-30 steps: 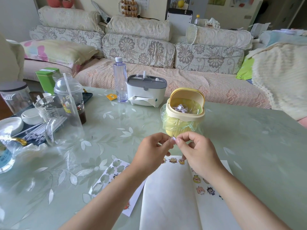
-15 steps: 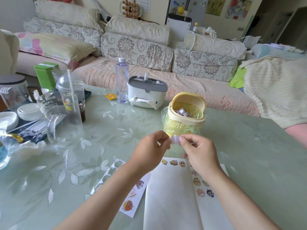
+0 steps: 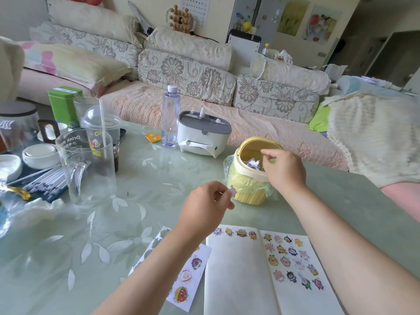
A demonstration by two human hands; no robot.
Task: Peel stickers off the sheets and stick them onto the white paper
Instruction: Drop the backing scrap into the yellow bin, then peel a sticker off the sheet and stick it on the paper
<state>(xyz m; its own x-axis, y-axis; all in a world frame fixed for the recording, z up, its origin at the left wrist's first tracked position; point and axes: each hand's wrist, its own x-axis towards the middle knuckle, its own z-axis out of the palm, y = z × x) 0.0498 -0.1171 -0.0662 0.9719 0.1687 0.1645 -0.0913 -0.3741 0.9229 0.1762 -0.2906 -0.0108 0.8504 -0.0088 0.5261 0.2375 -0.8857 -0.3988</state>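
The two hands, which met just in front of the bin a moment ago, have parted. The right hand point(image 3: 285, 171) has gone up to the mouth of the bin point(image 3: 250, 193), while the left hand point(image 3: 204, 210) stays lower, at about 7 o'clock from the bin.

The left thumb and forefinger are pinched on a small pale sticker point(image 3: 233, 191), held in the air above the table point(image 3: 136, 223). Its picture cannot be made out. The right fingers are curled, with thumb and forefinger tips close together over the opening. Whether they hold anything cannot be told.

The white paper point(image 3: 236, 283) lies at 6 o'clock from the bin, creased down the middle and cut off by the bottom edge. Small cartoon stickers run along its top and fill its right half. The sticker sheet point(image 3: 184, 276) lies just beside it at 9 o'clock, partly hidden under the left forearm, with some stickers showing.

The yellow bin has its lid tipped back, a thin yellow bag as lining, and crumpled white scraps point(image 3: 253, 163) inside. At 10 o'clock from it stand a white tissue box point(image 3: 202, 135) and a clear bottle point(image 3: 169, 119). Further left, a clear jug point(image 3: 86, 164) stands in front of a domed cup point(image 3: 100, 133) with dark drink at the bottom.
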